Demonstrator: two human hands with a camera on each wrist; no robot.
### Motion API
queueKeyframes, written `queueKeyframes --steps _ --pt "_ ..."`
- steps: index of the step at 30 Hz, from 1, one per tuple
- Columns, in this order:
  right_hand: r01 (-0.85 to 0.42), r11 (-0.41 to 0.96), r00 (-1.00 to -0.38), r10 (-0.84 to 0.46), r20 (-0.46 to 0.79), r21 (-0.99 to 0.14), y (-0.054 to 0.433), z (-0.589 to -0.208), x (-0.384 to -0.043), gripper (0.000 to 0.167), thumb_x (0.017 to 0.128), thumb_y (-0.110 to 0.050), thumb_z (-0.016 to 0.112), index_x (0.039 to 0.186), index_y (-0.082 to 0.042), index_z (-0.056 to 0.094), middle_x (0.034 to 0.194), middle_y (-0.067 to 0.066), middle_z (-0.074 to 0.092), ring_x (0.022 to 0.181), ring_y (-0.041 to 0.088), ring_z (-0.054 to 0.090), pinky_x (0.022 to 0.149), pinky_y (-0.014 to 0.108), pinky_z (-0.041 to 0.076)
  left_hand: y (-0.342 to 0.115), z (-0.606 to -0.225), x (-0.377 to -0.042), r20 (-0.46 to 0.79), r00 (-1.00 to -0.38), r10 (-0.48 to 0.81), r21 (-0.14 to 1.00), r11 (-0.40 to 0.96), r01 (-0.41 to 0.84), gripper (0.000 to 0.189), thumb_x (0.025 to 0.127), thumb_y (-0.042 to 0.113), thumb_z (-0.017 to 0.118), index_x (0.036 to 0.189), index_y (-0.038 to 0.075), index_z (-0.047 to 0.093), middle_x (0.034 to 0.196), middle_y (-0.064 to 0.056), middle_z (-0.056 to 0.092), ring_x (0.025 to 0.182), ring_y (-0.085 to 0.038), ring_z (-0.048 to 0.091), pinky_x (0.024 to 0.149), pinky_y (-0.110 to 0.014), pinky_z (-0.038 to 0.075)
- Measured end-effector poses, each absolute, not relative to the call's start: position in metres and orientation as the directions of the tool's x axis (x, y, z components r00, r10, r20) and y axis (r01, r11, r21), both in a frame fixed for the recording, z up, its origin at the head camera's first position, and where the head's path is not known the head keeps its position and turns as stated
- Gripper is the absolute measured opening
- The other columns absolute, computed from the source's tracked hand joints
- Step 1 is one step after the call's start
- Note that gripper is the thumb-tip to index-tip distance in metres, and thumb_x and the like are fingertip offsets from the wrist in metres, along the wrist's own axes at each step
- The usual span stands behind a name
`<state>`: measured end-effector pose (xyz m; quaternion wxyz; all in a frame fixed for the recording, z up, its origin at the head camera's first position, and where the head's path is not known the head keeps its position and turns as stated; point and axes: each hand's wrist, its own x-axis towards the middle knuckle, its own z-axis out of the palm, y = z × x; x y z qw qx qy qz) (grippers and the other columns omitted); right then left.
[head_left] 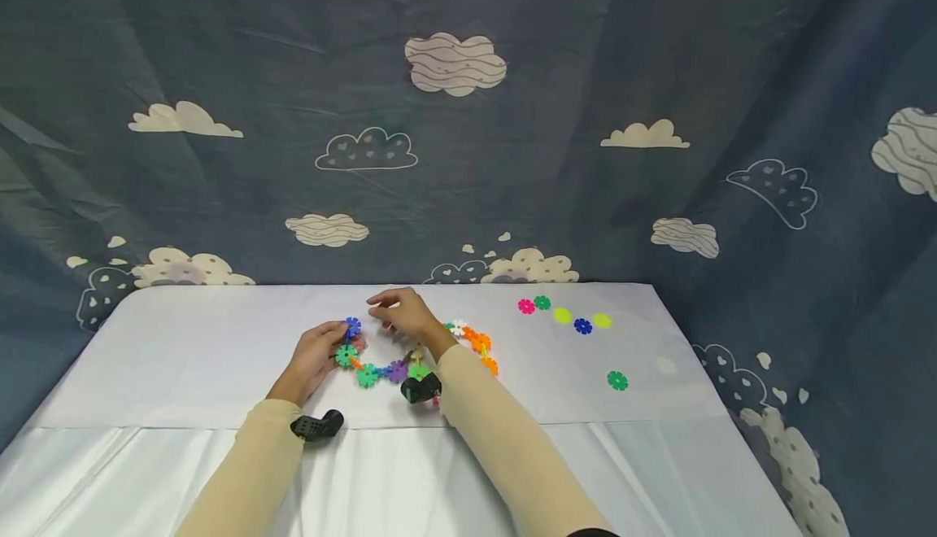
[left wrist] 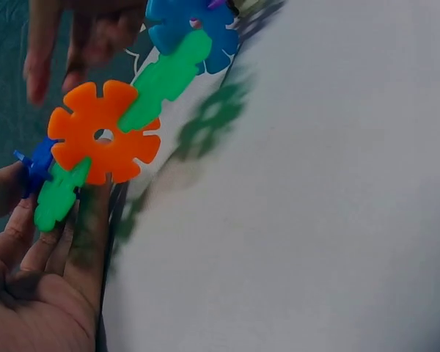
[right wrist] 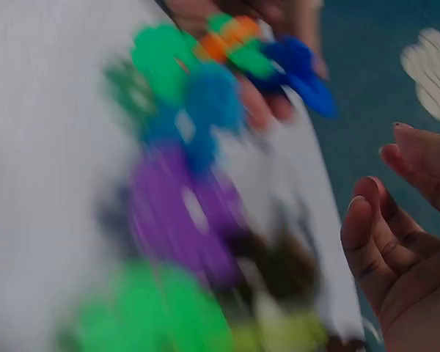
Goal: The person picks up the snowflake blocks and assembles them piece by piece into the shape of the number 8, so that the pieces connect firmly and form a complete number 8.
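Observation:
A chain of notched plastic flower discs, linked edge to edge, curves over the white table. My left hand (head_left: pixel 311 360) pinches the blue disc (head_left: pixel 353 326) at its left end between thumb and fingers. From there the chain runs through a green disc (head_left: pixel 346 355), an orange disc (left wrist: pixel 81 130), another green disc (left wrist: pixel 165 84), a light-blue disc and a purple disc (right wrist: pixel 180 213). Beyond the right forearm, orange discs (head_left: pixel 479 342) and a white disc (head_left: pixel 458 328) continue it. My right hand (head_left: pixel 407 314) hovers just right of the blue disc, fingers loosely bent, holding nothing.
Loose discs lie at the table's back right: pink (head_left: pixel 526 307), green (head_left: pixel 542 303), dark blue (head_left: pixel 582 326) and two yellow. Nearer are another green disc (head_left: pixel 617 381) and a pale white one (head_left: pixel 665 365). A dark cloud-print curtain (head_left: pixel 512 179) hangs behind the table.

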<state>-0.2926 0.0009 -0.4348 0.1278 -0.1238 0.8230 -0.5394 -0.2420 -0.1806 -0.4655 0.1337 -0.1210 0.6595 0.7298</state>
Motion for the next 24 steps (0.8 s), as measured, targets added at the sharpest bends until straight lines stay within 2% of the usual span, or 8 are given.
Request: queueKeyframes --steps 3,5,6,10,12,15,19,24 --pt "-0.047 0.371 -0.947 -0.312 -0.076 -0.928 0.029 -0.429 -0.295 0.027 0.092 -0.014 0.066 0.116 -0.002 0.068 0.106 0.009 0.065 0.074 0.027 0.061 0.061 0.030 0.051 -0.181 -0.463 -0.242 -0.350 -0.936 0.033 0.932 -0.088 -0.352 0.040 0.104 0.020 0.045 0.135 -0.005 0.043 0.101 0.002 0.069 0.088 -0.006 0.067 0.083 -0.023 0.053" --pt "-0.038 0.351 -0.950 -0.302 -0.074 -0.936 0.052 -0.415 -0.290 0.027 0.093 -0.011 0.064 0.117 0.002 0.066 0.111 0.015 0.064 0.082 0.038 0.061 0.067 0.038 0.054 -0.182 -0.462 -0.242 -0.348 -0.936 0.045 0.932 -0.094 -0.351 0.040 0.104 0.019 0.045 0.135 -0.006 0.042 0.096 0.004 0.069 0.086 -0.005 0.067 0.079 -0.020 0.053" --pt "-0.040 0.340 -0.956 -0.287 -0.063 -0.939 0.064 -0.414 -0.290 0.026 0.093 -0.010 0.064 0.116 0.003 0.066 0.110 0.015 0.065 0.082 0.039 0.060 0.067 0.037 0.054 -0.183 -0.462 -0.242 -0.351 -0.935 0.052 0.930 -0.094 -0.354 0.041 0.104 0.019 0.045 0.136 -0.006 0.042 0.095 0.005 0.069 0.085 -0.004 0.066 0.077 -0.018 0.053" --pt "-0.039 0.366 -0.975 -0.217 -0.045 -0.930 0.115 -0.412 -0.284 0.027 0.092 -0.007 0.065 0.116 0.006 0.065 0.108 0.017 0.065 0.087 0.043 0.060 0.068 0.037 0.055 -0.181 -0.462 -0.241 -0.371 -0.927 0.050 0.925 -0.065 -0.374 0.043 0.104 0.021 0.046 0.137 -0.005 0.042 0.098 0.005 0.068 0.088 -0.003 0.065 0.085 -0.021 0.051" --pt "-0.036 0.397 -0.985 -0.170 -0.035 -0.917 0.141 -0.423 -0.285 0.027 0.091 -0.008 0.066 0.116 0.005 0.065 0.103 0.013 0.067 0.082 0.037 0.060 0.063 0.030 0.053 -0.180 -0.462 -0.241 -0.384 -0.922 0.045 0.922 -0.034 -0.386 0.044 0.104 0.023 0.045 0.139 -0.004 0.042 0.103 0.004 0.067 0.092 -0.003 0.063 0.092 -0.025 0.048" --pt "-0.026 0.455 -0.990 -0.135 -0.040 -0.890 0.183 -0.427 -0.277 0.028 0.090 -0.006 0.068 0.115 0.005 0.066 0.100 0.014 0.067 0.078 0.035 0.059 0.063 0.032 0.053 -0.178 -0.462 -0.240 -0.390 -0.920 0.045 0.920 -0.006 -0.391 0.046 0.104 0.025 0.044 0.140 -0.004 0.041 0.108 0.004 0.064 0.096 -0.003 0.059 0.099 -0.030 0.044" --pt "0.019 0.532 -0.995 -0.073 -0.067 -0.847 0.236 -0.432 -0.259 0.026 0.088 -0.005 0.069 0.113 0.003 0.067 0.090 0.011 0.064 0.068 0.024 0.055 0.058 0.030 0.050 -0.177 -0.461 -0.240 -0.382 -0.922 0.055 0.924 -0.004 -0.383 0.046 0.104 0.025 0.044 0.139 -0.004 0.041 0.105 0.006 0.064 0.095 -0.001 0.058 0.099 -0.029 0.044" --pt "0.095 0.603 -0.994 0.014 -0.109 -0.792 0.296 -0.439 -0.232 0.024 0.087 -0.005 0.070 0.110 0.001 0.068 0.088 0.010 0.060 0.068 0.020 0.052 0.056 0.028 0.047 -0.176 -0.462 -0.238 -0.397 -0.916 0.054 0.918 0.006 -0.397 0.047 0.104 0.027 0.043 0.141 -0.003 0.040 0.105 0.007 0.062 0.092 0.000 0.057 0.100 -0.030 0.044"
